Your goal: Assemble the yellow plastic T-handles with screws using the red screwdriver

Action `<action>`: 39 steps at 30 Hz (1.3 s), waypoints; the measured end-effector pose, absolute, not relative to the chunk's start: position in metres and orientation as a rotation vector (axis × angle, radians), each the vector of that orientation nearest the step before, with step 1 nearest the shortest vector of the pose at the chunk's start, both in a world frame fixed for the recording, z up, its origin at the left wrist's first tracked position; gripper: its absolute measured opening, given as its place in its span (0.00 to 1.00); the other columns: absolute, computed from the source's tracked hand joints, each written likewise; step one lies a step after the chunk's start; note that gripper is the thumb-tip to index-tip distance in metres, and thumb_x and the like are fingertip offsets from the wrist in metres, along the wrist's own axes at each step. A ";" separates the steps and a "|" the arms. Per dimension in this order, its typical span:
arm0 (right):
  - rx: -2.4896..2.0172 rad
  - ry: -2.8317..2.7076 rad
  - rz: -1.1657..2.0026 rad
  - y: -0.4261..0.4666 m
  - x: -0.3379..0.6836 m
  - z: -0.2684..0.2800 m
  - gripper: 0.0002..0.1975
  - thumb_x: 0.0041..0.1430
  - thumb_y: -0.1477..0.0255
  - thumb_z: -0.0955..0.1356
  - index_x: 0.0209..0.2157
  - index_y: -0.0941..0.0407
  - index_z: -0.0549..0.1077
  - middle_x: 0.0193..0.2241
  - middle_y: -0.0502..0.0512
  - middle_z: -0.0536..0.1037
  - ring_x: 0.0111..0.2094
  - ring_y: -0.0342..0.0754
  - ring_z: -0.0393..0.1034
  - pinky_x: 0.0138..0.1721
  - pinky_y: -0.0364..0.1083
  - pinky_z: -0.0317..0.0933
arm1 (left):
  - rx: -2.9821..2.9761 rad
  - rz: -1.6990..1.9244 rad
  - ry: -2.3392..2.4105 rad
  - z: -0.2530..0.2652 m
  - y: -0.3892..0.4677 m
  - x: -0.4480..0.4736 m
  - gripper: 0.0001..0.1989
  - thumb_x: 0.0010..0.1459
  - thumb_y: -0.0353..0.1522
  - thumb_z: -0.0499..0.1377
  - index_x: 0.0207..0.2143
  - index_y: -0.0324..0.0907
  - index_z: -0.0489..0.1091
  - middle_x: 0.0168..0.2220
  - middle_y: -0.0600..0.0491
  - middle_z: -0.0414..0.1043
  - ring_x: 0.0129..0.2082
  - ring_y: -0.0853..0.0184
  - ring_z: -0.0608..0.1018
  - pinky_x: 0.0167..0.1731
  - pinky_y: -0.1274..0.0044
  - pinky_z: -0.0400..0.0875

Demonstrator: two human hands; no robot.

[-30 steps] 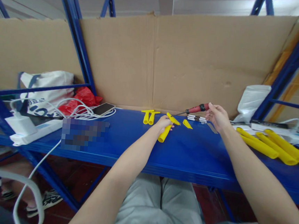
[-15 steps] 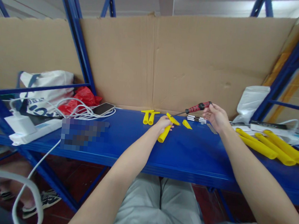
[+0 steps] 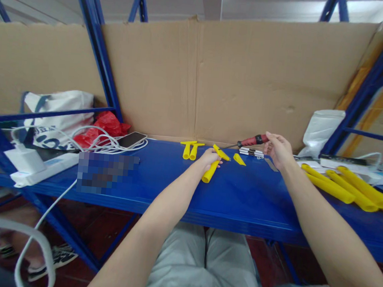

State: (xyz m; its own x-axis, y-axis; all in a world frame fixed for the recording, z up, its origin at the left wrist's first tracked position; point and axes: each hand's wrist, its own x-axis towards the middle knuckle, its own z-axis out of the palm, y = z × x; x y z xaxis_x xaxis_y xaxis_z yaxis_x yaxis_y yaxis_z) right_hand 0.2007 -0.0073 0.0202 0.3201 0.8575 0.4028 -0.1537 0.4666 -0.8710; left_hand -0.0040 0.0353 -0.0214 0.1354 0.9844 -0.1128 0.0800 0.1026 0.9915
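Note:
My left hand (image 3: 208,159) is closed around a yellow T-shaped scraper handle (image 3: 211,171), its hollow round end pointing toward me. Pinched at its back end by my right hand (image 3: 278,149) is a screwdriver (image 3: 254,141) with a red and black grip. Its thin shaft points left and down to the head of the yellow piece; the exact contact at the tip is too small to make out. Just right of that head lies a small flat yellow piece (image 3: 239,159). Below my right hand, a thin grey metal blade (image 3: 271,165) rests on the blue table (image 3: 240,201).
Two more yellow T-shaped handles (image 3: 190,149) lie near the cardboard wall (image 3: 251,77). White packs (image 3: 251,153) sit behind the screwdriver. Several yellow tubes (image 3: 358,189) are at right. Cables, a phone (image 3: 133,140) and a power strip (image 3: 45,168) occupy the left.
The back end of the screwdriver has dipped slightly and my right hand has lowered a little with it. My left hand and the yellow piece stay where they were.

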 end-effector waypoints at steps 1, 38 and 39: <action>-0.835 -1.035 0.774 -0.007 0.201 0.020 0.17 0.41 0.62 0.72 0.24 0.55 0.63 0.11 0.42 0.61 0.11 0.36 0.55 0.11 0.38 0.51 | 1.249 0.991 1.206 -0.021 0.035 -0.004 0.22 0.49 0.16 0.53 0.46 0.39 0.59 0.30 0.53 0.70 0.20 0.73 0.73 0.20 0.80 0.69; -1.033 -1.104 0.719 -0.018 0.191 0.021 0.14 0.51 0.65 0.66 0.19 0.56 0.60 0.07 0.44 0.59 0.09 0.38 0.54 0.11 0.39 0.48 | 1.277 0.992 1.231 -0.020 0.033 -0.003 0.22 0.48 0.16 0.53 0.46 0.39 0.59 0.29 0.52 0.70 0.22 0.71 0.74 0.23 0.78 0.69; -1.039 -1.104 0.713 -0.018 0.191 0.021 0.14 0.51 0.65 0.66 0.18 0.56 0.60 0.07 0.45 0.59 0.09 0.37 0.53 0.11 0.39 0.48 | 1.280 0.994 1.229 -0.020 0.033 -0.003 0.22 0.48 0.16 0.52 0.46 0.39 0.59 0.29 0.53 0.70 0.22 0.71 0.74 0.23 0.78 0.69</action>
